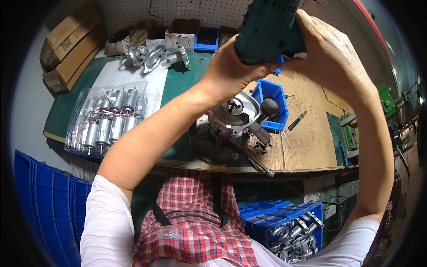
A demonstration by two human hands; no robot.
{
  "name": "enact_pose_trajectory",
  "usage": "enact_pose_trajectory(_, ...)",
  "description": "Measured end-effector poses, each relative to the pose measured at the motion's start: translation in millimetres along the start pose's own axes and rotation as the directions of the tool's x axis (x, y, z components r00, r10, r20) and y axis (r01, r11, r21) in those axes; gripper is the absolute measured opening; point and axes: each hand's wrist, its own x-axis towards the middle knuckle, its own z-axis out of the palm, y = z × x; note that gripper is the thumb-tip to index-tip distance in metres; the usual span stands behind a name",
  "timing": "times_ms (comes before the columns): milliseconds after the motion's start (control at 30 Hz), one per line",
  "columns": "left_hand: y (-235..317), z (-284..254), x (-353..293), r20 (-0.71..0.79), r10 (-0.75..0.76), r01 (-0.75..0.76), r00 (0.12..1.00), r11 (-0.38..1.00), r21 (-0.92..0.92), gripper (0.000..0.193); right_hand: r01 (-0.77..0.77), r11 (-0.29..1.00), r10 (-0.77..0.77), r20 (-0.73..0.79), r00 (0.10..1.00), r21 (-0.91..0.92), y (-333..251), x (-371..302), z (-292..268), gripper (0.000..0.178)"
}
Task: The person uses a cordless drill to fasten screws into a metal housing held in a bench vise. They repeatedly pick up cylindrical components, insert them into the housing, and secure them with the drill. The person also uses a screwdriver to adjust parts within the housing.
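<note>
Raised at the top of the view is a dark green power tool (269,33), its upper end cut off by the frame. My left hand (229,73) is closed around its lower left side. Against its right side, my right hand (329,55) has its fingers wrapped behind the body, partly hidden. Beneath my hands, a silver cast-metal housing (238,113) sits on a dark round fixture (213,144) at the bench's front edge. A metal lever (260,165) sticks out from the fixture toward me.
Beside the fixture stands a blue bin (282,104) of small black screws. A black-handled tool (297,121) lies on cardboard. Leftward are a plastic tray of small motors (111,116) and several castings (155,58). A blue crate (320,213) of castings sits below the bench.
</note>
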Motion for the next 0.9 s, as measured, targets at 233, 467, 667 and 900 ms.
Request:
enact_pose_trajectory(233,12,-8,-1,0.099,0.005,-0.017,0.995,0.993,0.114,0.047,-0.068,0.996,0.065,0.074,0.995,0.049,-4,7,-6,0.047)
enact_pose_trajectory(467,10,-7,-1,0.073,0.052,-0.06,0.996,0.992,0.115,0.048,-0.018,0.999,0.018,0.006,1.0,0.043,-2,8,0,0.045)
enact_pose_trajectory(667,12,-5,-4,0.015,0.017,-0.019,1.0,0.993,0.121,0.049,-0.018,0.999,0.018,0.001,1.0,0.046,-2,10,2,0.045)
enact_pose_trajectory(900,3,-2,-3,-0.027,0.124,-0.115,0.992,0.969,0.22,0.05,-0.038,0.992,0.034,0.034,0.999,0.124,-2,12,2,0.05)
